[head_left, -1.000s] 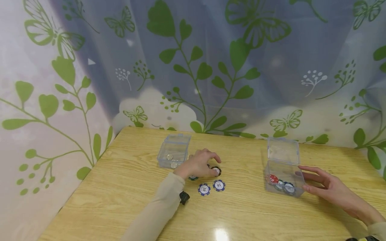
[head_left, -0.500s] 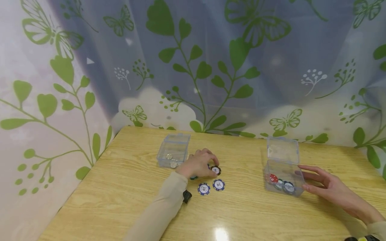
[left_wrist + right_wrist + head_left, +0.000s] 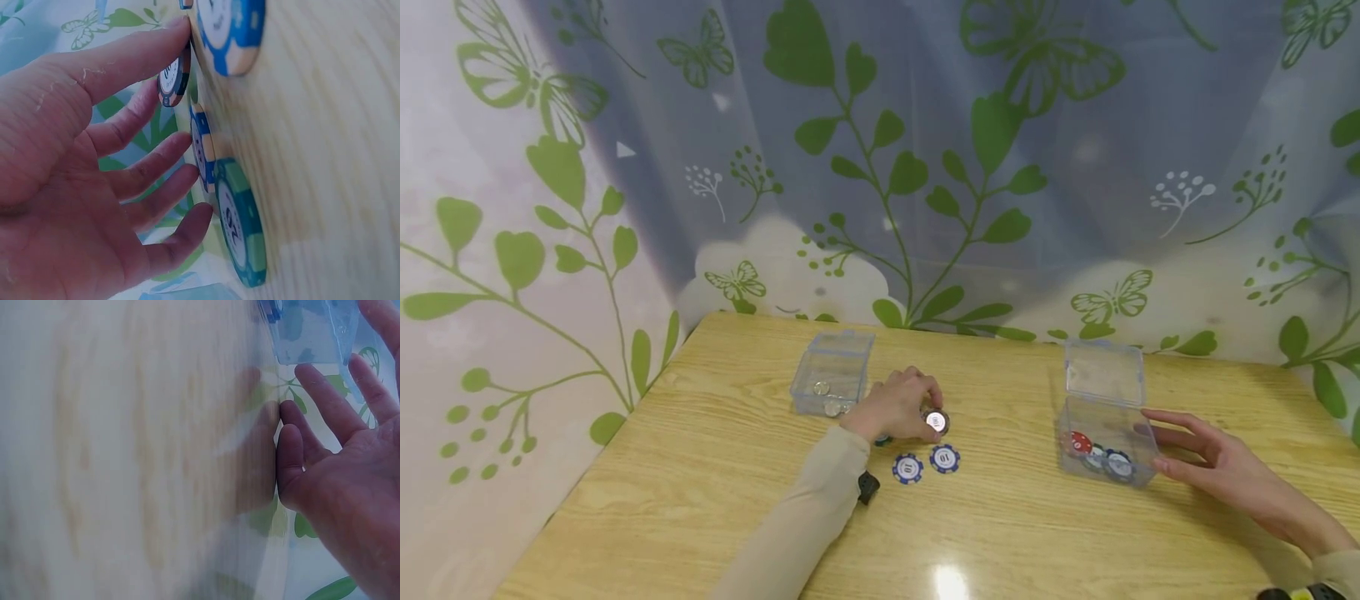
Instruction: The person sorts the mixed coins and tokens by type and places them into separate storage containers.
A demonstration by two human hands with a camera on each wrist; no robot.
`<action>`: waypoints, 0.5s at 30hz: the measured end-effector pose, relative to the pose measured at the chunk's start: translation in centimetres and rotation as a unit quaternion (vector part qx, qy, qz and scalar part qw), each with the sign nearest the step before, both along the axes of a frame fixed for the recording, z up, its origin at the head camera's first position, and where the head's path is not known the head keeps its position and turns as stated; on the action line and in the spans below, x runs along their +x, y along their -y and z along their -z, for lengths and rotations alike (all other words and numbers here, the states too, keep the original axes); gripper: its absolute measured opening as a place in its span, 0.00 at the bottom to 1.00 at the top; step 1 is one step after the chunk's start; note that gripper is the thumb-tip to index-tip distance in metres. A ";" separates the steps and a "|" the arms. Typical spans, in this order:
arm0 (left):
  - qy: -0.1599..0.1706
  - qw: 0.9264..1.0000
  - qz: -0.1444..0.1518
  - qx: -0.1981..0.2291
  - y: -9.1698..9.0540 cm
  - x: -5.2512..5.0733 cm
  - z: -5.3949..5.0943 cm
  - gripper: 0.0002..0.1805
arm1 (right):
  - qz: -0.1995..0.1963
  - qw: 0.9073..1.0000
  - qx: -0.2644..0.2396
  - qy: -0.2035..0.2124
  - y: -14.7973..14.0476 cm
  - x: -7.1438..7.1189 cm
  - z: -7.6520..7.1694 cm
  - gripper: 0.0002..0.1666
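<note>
In the head view my left hand pinches a black poker chip between thumb and index finger. The left wrist view has this black chip tilted up on edge at the thumb tip, while the other fingers reach over a blue chip and a green chip. Two blue chips marked 10 lie flat nearer the front. My right hand rests against the right side of a clear plastic box, its fingers fairly straight. Inside that box are a red chip and a few darker ones.
A second clear box, lid raised, stands left of my left hand with several coins in it. The right box's lid also stands up. A patterned curtain hangs behind the wooden table.
My left fingers have closed in on the black chip, which now tilts up and catches the light. The right hand and both boxes stay put.
</note>
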State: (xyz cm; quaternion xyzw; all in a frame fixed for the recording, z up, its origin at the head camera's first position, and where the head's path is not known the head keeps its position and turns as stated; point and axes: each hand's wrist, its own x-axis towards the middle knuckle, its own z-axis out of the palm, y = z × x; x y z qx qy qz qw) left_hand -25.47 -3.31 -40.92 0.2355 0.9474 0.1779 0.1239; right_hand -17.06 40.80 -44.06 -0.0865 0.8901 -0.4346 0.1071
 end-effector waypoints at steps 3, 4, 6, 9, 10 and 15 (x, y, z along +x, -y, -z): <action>-0.004 1.000 0.019 -0.001 -0.2 -0.2 0.0 0.21 | 0.000 1.000 0.000 -0.001 0.0 0.0 0.0 0.40; -0.003 1.000 0.027 0.003 -0.3 -0.3 0.0 0.21 | 0.000 1.000 0.000 -0.002 0.0 0.0 0.0 0.40; 0.002 0.999 0.041 0.013 -0.3 -0.4 -0.1 0.21 | -0.001 1.000 0.000 -0.006 0.0 0.0 0.0 0.40; 0.011 0.998 0.055 0.029 -0.4 -0.5 0.0 0.20 | -0.001 1.000 -0.001 -0.011 0.0 0.0 0.0 0.39; 0.013 0.998 0.057 0.032 -0.4 -0.6 0.0 0.20 | -0.001 1.000 -0.001 -0.012 0.0 0.0 0.0 0.39; 0.011 0.997 0.067 0.048 -0.5 -0.5 0.1 0.20 | -0.001 1.000 0.001 -0.009 0.1 0.0 -0.1 0.40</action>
